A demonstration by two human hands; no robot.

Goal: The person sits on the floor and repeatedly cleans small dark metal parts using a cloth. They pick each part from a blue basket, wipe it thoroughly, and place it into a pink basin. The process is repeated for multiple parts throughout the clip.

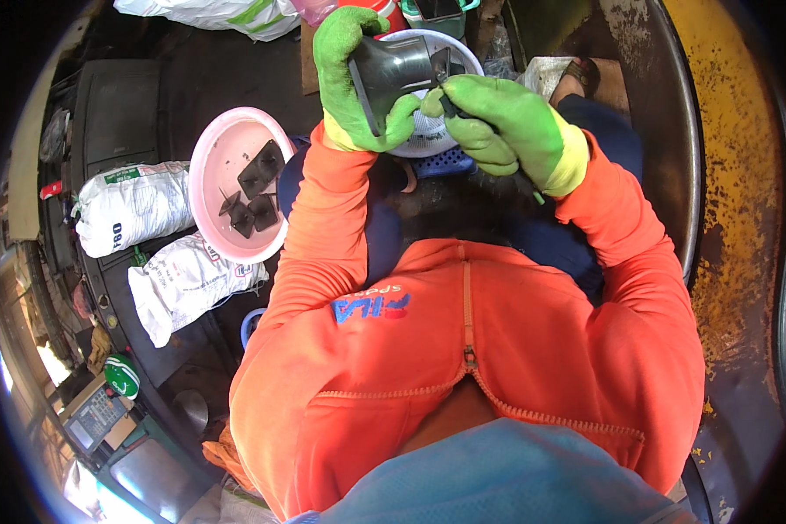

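Both my hands wear green gloves with yellow cuffs and are raised in front of me. My left hand (pixel 345 83) is closed around a black plastic part (pixel 397 74), which has a wide flat flange and a tapering, funnel-like body. At the part's narrow end, my right hand (pixel 511 122) is closed, its fingertips close to the part. Something dark shows between those fingers, and a thin green stub (pixel 538 198) sticks out below the glove; the rest is hidden in the grip. Behind the hands stands a white basket (pixel 472 59).
A pink basin (pixel 203 179) at the left holds several similar black parts (pixel 260 168). Beside it lie white sacks (pixel 140 208). A blue basket (pixel 445 164) sits under the white one. On the right runs a rusty yellow metal surface (pixel 729 157).
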